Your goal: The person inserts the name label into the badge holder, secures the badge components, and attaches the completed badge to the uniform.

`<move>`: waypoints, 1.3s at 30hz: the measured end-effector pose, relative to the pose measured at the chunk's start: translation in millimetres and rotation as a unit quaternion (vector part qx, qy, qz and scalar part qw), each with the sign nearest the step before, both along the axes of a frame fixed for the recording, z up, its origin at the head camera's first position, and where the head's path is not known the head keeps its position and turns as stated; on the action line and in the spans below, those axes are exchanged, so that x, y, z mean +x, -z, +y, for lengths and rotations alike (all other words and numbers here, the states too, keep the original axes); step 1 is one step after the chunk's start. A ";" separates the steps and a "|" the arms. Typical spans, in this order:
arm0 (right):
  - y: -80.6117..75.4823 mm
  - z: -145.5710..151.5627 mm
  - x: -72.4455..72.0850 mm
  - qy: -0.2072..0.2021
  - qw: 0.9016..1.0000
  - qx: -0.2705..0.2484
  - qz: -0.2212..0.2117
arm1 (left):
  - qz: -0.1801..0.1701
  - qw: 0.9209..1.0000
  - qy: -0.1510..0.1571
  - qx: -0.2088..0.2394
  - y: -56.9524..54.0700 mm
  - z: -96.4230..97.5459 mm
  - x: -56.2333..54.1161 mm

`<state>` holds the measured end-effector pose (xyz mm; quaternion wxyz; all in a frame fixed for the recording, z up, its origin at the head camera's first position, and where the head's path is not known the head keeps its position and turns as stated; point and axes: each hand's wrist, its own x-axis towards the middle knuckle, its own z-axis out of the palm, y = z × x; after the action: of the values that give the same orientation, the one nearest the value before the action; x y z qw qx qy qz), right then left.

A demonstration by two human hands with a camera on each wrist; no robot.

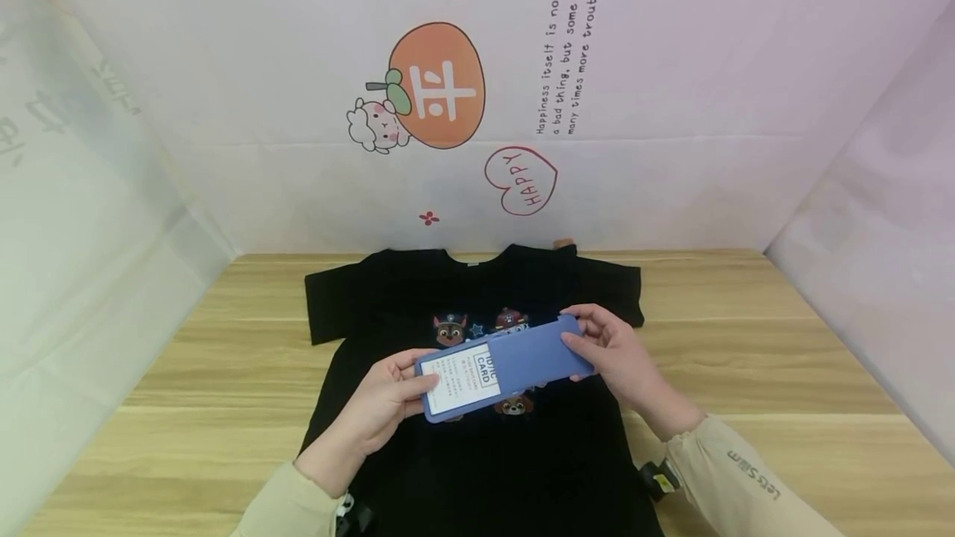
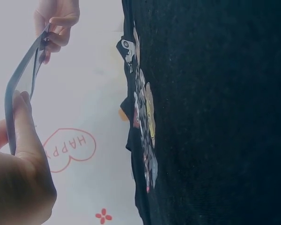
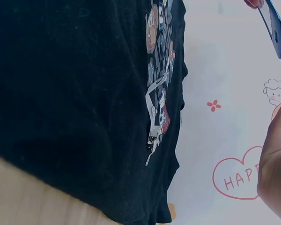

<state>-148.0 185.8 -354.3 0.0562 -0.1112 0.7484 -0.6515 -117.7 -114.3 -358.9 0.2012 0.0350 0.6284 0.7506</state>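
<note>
Left hand [image 1: 382,398], right hand [image 1: 616,353]: grips pinching opposite ends of blue case [image 1: 535,352]. Advised: light left-thumb pressure on white card [image 1: 464,382].

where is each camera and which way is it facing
Head: worn on the head, facing forward and down at the blue holder above the black shirt; left hand, right hand and both sleeves show.
Left wrist: on that wrist, facing sideways-on across the shirt to the printed backdrop; the left hand is large at lower left, the right hand at the top.
Right wrist: on that wrist, similarly angled; the right hand is at the right edge, a bit of the left at the top.
Shared: both wrist views show the red heart.
</note>
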 end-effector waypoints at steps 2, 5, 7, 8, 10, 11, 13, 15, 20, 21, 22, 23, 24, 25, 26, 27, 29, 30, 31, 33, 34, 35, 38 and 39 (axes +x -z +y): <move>0.8 -0.1 0.3 0.001 1.000 -0.002 0.000 | -0.001 1.000 -0.001 0.002 0.3 0.1 0.4; 2.4 -0.3 0.6 0.003 1.000 -0.002 -0.001 | -0.001 1.000 -0.002 0.002 0.6 0.3 1.0; 3.5 -0.7 0.7 0.003 1.000 -0.003 -0.001 | -0.001 1.000 -0.001 0.002 0.8 0.3 1.2; 4.0 -0.9 0.6 0.004 1.000 -0.004 0.000 | 0.000 1.000 -0.001 0.001 0.9 0.2 1.2; 4.9 -1.3 0.5 0.003 1.000 -0.007 0.000 | 0.001 1.000 0.001 0.002 1.1 0.1 1.2; 5.2 -1.5 0.5 0.004 1.000 -0.008 0.000 | 0.002 1.000 0.001 0.001 1.2 0.1 1.1; 5.6 -1.9 0.4 0.003 1.000 -0.011 0.000 | 0.003 1.000 0.001 0.000 1.2 0.1 1.1; 5.6 -2.3 0.6 0.002 1.000 -0.012 -0.001 | 0.003 1.000 0.000 0.000 1.0 0.3 1.2; 5.6 -3.3 1.8 0.002 1.000 -0.012 -0.004 | 0.001 1.000 -0.002 0.000 0.5 1.4 1.9; 5.7 -3.4 2.0 0.003 1.000 -0.013 -0.004 | 0.001 1.000 -0.002 0.001 0.5 1.6 2.1; 6.0 -3.5 2.2 0.003 1.000 -0.013 -0.005 | 0.001 1.000 -0.003 0.001 0.6 1.8 2.2; 6.4 -3.6 2.3 0.003 1.000 -0.013 -0.005 | 0.001 1.000 -0.003 0.001 0.6 1.9 2.3; 6.9 -3.7 2.5 0.003 1.000 -0.014 -0.006 | 0.001 1.000 -0.004 0.001 0.7 2.1 2.5; 7.3 -4.0 2.5 0.003 1.000 -0.015 -0.007 | 0.001 1.000 -0.005 0.000 0.8 2.1 2.8; 7.8 -4.3 2.6 0.002 1.000 -0.016 -0.007 | 0.001 1.000 -0.006 0.000 0.9 2.0 3.0; 8.2 -4.6 2.6 0.002 1.000 -0.016 -0.008 | 0.001 1.000 -0.008 -0.001 1.1 2.0 3.1; 9.0 -5.2 2.8 0.002 1.000 -0.017 -0.010 | 0.001 1.000 -0.010 -0.001 1.5 2.1 3.4; 9.3 -5.6 2.9 0.002 1.000 -0.019 -0.011 | 0.001 1.000 -0.011 -0.002 1.7 2.1 3.5; 9.6 -5.9 2.9 0.002 1.000 -0.020 -0.011 | 0.001 1.000 -0.013 -0.002 1.9 2.1 3.5; 10.0 -6.8 3.0 0.003 1.000 -0.024 -0.012 | 0.001 1.000 -0.016 -0.003 2.4 2.2 3.5; 10.1 -7.2 3.1 0.003 1.000 -0.026 -0.013 | 0.001 1.000 -0.017 -0.003 2.6 2.2 3.5; 10.0 -7.7 3.2 0.003 0.999 -0.028 -0.014 | 0.001 1.000 -0.018 -0.003 2.7 2.2 3.5; 9.8 -8.9 3.5 0.004 0.999 -0.034 -0.014 | 0.004 1.000 -0.022 -0.005 2.6 2.1 3.3; 9.6 -9.3 3.7 0.005 0.999 -0.036 -0.014 | 0.004 1.000 -0.023 -0.005 2.5 2.1 3.3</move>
<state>-144.3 176.6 -363.9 0.0590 -0.1001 0.7243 -0.6796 -114.5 -112.2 -361.4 0.1816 0.0232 0.6335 0.7517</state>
